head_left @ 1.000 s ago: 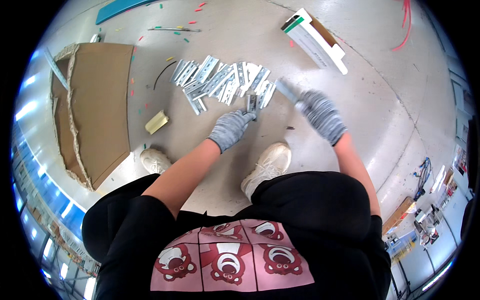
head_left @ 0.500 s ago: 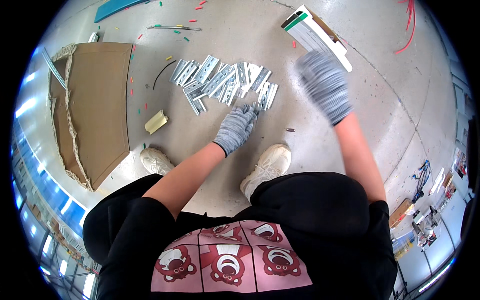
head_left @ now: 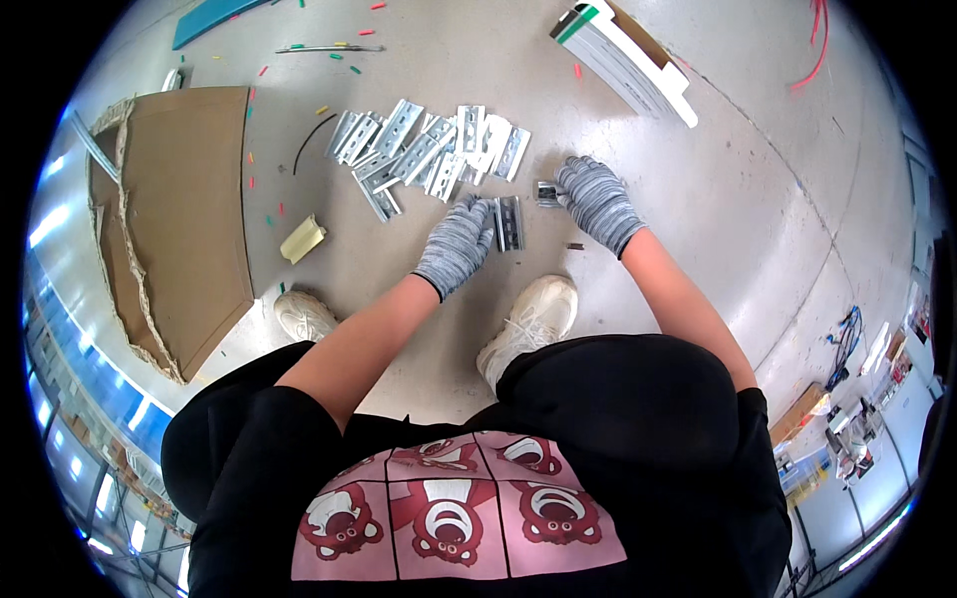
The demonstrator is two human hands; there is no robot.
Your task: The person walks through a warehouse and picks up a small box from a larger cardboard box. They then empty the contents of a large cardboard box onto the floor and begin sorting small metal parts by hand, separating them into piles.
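I crouch over a concrete floor in grey knit gloves. My left hand (head_left: 456,242) grips a short slotted metal rail (head_left: 510,221) by its left side, holding it just above the floor. My right hand (head_left: 596,201) pinches a small metal piece (head_left: 547,192) right beside that rail's upper end. Beyond both hands lies a pile of several similar metal rails (head_left: 429,149), spread in a loose row.
A flat torn cardboard sheet (head_left: 179,209) lies to the left, with a small yellow block (head_left: 302,239) beside it. A white and green long box (head_left: 626,58) sits at the upper right. My two white shoes (head_left: 528,324) stand below the hands. Small coloured scraps dot the floor.
My right hand swung up and away to the right, then came back down with a small metal piece to the rail. My left hand stayed on the rail.
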